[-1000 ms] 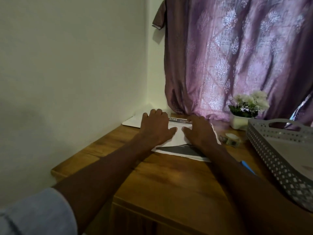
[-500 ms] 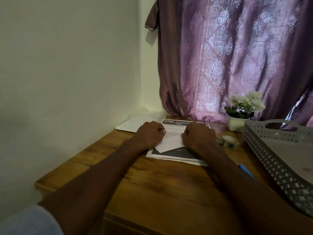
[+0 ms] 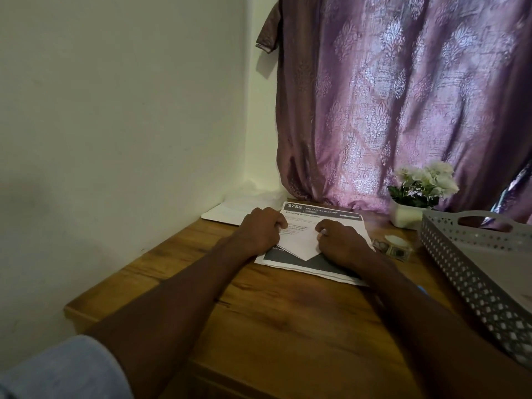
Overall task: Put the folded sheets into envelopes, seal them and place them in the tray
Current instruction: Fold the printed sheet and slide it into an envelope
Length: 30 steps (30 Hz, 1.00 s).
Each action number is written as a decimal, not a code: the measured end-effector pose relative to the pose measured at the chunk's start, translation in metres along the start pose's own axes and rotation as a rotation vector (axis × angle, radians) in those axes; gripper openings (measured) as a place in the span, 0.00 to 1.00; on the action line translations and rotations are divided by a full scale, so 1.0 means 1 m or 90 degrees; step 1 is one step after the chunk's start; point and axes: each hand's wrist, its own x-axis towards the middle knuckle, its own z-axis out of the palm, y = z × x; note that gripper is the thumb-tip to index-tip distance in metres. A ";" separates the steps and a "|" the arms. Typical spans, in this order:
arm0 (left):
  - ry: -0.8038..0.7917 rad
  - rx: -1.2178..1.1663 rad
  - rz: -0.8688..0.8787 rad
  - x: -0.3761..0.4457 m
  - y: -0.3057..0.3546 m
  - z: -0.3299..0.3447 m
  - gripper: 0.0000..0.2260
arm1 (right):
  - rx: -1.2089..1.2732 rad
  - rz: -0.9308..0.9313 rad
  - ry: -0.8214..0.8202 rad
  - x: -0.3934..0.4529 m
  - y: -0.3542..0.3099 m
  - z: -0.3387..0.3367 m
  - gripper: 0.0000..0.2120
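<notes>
- A second ago both hands lay flat, fingers straight, pressing down on the white envelope; now both have curled up at its two ends.
- The left hand [image 3: 260,230] has its fingers bent in over the left edge of the envelope [image 3: 299,240], apparently pinching it; the knuckles hide the fingertips, so how firm the hold is I cannot tell.
- The right hand [image 3: 339,240] is curled likewise on the right edge, one fingertip showing at the paper, seemingly gripping there.
- With the palms drawn aside, the envelope's pointed flap shows, its tip aimed toward the person, lying over the dark band of the printed sheet [image 3: 322,214] beneath.
- That sheet, headed "2758", lies flat on the tabletop [image 3: 288,326], and the envelope rests on top of it, between the hands.
- My reading: the pressing of the flap is over and the hands are taking hold, either to lift the envelope or to work the flap; whether the flap is sealed cannot be seen.
- The perforated grey tray [image 3: 460,254] stands to the right, well apart from the envelope, so the placing step is not yet done.
- A tape roll [image 3: 394,244] sits between the sheet and the tray, within reach of the right hand if sealing needs it.
- More white paper [image 3: 227,211] lies by the wall behind the left hand.
</notes>
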 end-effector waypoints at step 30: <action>0.107 0.094 -0.054 -0.034 -0.099 -0.047 0.20 | -0.180 -0.307 0.159 0.000 -0.126 0.039 0.16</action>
